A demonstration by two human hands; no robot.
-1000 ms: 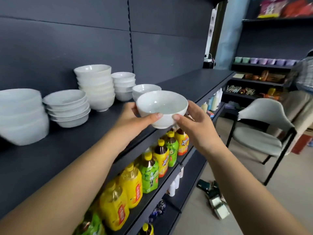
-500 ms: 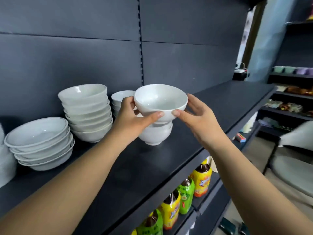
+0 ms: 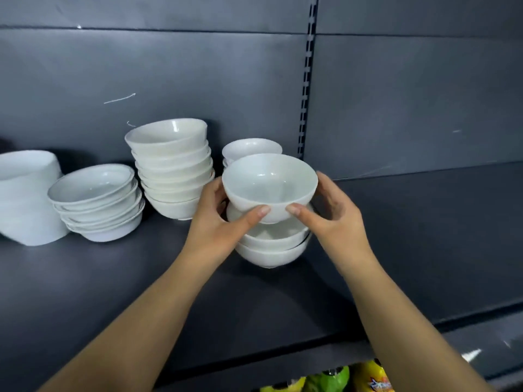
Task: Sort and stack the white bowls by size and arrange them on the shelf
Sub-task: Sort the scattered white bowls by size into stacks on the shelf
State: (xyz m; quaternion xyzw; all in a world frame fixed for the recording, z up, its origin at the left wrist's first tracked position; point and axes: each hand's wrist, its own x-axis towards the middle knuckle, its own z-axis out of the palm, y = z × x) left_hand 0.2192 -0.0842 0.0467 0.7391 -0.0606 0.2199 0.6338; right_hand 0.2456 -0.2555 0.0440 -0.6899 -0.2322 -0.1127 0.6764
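Both of my hands hold one white bowl [image 3: 268,185] by its sides, just above a short stack of like-sized bowls [image 3: 271,247] on the dark shelf [image 3: 410,250]. My left hand [image 3: 218,222] grips the bowl's left side with the thumb under its front. My right hand [image 3: 331,213] grips the right side the same way. A tall stack of bowls [image 3: 172,168] stands to the left. Behind the held bowl is a stack of small bowls [image 3: 250,147]. Further left lie a stack of shallow bowls [image 3: 96,202] and a stack of large bowls [image 3: 25,196].
The shelf's dark back panel [image 3: 396,103] rises right behind the stacks, with a slotted upright [image 3: 307,80]. Bare shelf stretches to the right of the hands and in front of the stacks. Tops of drink bottles [image 3: 334,377] show below the shelf's front edge.
Both hands carried the bowl in from the shelf's front edge to over the short stack. The view swung left and closer to the shelf.
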